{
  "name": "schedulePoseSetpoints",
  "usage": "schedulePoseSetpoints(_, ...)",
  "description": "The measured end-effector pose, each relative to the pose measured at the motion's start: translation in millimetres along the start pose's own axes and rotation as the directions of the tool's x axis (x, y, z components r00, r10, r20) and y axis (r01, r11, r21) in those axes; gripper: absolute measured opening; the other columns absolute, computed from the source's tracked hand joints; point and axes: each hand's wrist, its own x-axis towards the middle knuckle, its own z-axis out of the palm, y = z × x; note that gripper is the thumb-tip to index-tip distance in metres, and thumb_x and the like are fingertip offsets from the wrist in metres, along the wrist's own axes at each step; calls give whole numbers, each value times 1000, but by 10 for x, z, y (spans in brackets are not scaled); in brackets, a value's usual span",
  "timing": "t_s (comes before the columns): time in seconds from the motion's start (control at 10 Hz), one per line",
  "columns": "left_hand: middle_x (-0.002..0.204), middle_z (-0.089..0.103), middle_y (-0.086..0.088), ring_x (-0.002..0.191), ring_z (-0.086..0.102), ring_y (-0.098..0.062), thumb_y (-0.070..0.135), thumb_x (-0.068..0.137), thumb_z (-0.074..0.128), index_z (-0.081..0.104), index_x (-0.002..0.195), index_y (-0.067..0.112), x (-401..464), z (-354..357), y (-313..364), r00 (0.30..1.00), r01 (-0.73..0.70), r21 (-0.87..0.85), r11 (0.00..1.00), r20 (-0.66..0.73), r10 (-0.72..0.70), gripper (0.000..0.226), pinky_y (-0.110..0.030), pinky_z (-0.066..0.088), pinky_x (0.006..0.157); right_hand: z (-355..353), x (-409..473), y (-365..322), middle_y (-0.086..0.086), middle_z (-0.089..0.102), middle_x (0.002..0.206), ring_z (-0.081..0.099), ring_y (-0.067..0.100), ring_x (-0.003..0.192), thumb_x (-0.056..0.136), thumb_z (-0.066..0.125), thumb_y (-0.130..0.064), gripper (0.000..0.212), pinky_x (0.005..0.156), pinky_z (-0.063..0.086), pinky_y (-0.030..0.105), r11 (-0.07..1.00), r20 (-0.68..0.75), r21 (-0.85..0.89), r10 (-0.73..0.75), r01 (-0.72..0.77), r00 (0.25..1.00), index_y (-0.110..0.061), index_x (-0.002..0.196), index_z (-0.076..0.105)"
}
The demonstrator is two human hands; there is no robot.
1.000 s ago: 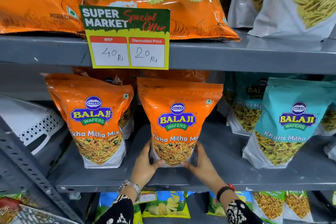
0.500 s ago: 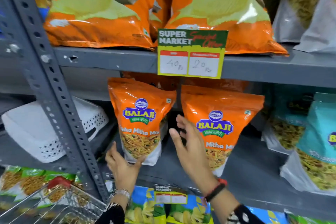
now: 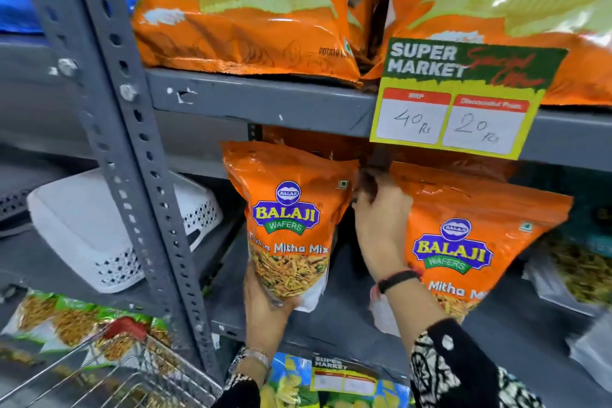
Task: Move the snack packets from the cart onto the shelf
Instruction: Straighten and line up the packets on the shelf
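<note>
Two orange Balaji Wafers packets stand on the grey middle shelf (image 3: 347, 325). My left hand (image 3: 265, 305) grips the bottom of the left packet (image 3: 288, 222). My right hand (image 3: 381, 225) reaches into the gap between the two, its fingers up at the top left corner of the right packet (image 3: 463, 242); whether they pinch it I cannot tell. More orange packets stand behind them. The wire cart (image 3: 109, 374) shows at the bottom left, with a red handle.
A perforated grey upright (image 3: 132, 175) runs down left of the packets. A white basket (image 3: 99, 232) lies on the neighbouring shelf. Large orange chip bags (image 3: 245, 10) fill the upper shelf, with a price card (image 3: 457, 103) on its edge. Teal packets stand at the far right.
My hands left the bottom of the right packet. The left hand went to the left packet's bottom, the right hand rose into the gap. The view swung left.
</note>
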Motion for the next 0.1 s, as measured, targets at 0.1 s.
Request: schedulePoseSetpoints(0.1,138,40,-12,126,41,-27,47,35,74,26,135,17,15,0,-18,1000,-25,-6,1000,-18,25,115,-54,37,105,-4,86,-14,29,65,91,58,45,86,84,47,-4,17,79,48,52,995,28,-95,-31,34,999,1,92,61)
